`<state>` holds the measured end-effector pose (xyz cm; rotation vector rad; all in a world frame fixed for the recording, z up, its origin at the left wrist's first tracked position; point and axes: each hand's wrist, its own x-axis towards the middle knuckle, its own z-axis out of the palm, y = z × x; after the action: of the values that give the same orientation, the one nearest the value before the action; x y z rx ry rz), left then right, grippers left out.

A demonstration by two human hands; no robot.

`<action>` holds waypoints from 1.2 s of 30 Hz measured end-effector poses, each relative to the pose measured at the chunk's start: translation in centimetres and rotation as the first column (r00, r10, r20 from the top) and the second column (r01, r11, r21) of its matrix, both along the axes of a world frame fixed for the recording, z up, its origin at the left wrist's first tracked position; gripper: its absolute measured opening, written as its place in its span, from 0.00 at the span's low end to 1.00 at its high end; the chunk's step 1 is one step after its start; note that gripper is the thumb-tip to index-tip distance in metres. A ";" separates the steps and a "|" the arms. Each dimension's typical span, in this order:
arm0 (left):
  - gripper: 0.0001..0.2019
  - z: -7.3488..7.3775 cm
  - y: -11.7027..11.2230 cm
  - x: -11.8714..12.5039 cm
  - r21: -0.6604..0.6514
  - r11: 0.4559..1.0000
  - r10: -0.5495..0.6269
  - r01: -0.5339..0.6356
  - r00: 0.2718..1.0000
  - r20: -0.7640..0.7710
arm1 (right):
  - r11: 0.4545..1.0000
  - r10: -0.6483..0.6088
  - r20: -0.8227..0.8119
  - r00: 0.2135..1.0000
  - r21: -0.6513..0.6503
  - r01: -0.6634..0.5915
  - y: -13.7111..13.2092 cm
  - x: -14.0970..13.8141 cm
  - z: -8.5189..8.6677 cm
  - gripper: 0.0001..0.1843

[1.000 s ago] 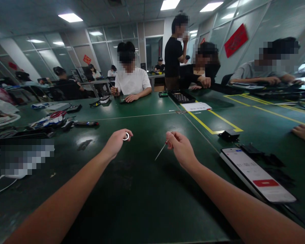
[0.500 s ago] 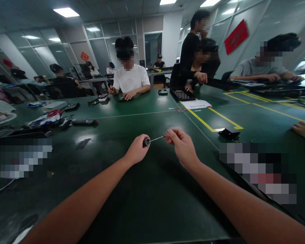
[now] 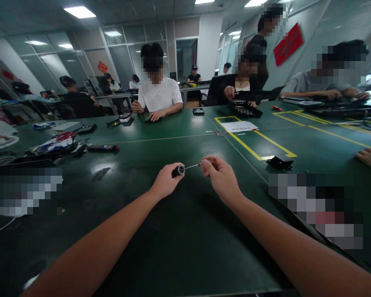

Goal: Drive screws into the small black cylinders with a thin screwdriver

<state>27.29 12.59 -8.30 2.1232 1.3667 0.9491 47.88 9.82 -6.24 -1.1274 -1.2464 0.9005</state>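
Note:
Above the green table (image 3: pixel 185 231), my left hand (image 3: pixel 165 181) is closed around a small black cylinder (image 3: pixel 181 170). The cylinder's round, light-rimmed end faces right. My right hand (image 3: pixel 221 178) pinches a thin screwdriver (image 3: pixel 191 166) with a metal shaft and a reddish part near the fingers. Most of its handle is hidden by the fingers. The shaft points left and its tip meets the cylinder's rim; whether it reaches inside I cannot tell.
A dark pen-shaped tool (image 3: pixel 103 148) and a pile of gloves and red-handled items (image 3: pixel 63 140) lie at left. A black bracket (image 3: pixel 279 162) is at right, beyond it a white paper (image 3: pixel 239 126) and yellow tape (image 3: pixel 245 144). Several people sit around.
My left hand has turned the cylinder slightly, so its rim shows more. My right hand stays nearly in place. Across the table, a co-worker's black tray has shifted right and a standing person moved right.

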 end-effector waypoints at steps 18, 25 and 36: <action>0.17 -0.4 0.3 0.0 -0.007 1.000 -0.002 0.002 0.999 0.047 | 0.964 0.218 0.086 0.972 0.135 -0.228 -1.1 -0.4 0.5 0.10; 0.17 0.2 0.0 0.1 -0.011 1.000 -0.012 0.013 1.000 0.025 | 0.961 0.231 0.056 0.971 0.142 -0.237 -1.2 -0.5 0.4 0.11; 0.16 -0.1 0.1 -0.1 -0.009 1.000 -0.019 0.019 1.000 0.021 | 0.946 0.286 0.041 0.958 0.148 -0.288 -1.6 -0.6 0.8 0.10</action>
<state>27.23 12.70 -8.36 2.1101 1.3362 0.9536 47.33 8.17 -5.46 -0.8466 -1.4947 0.9924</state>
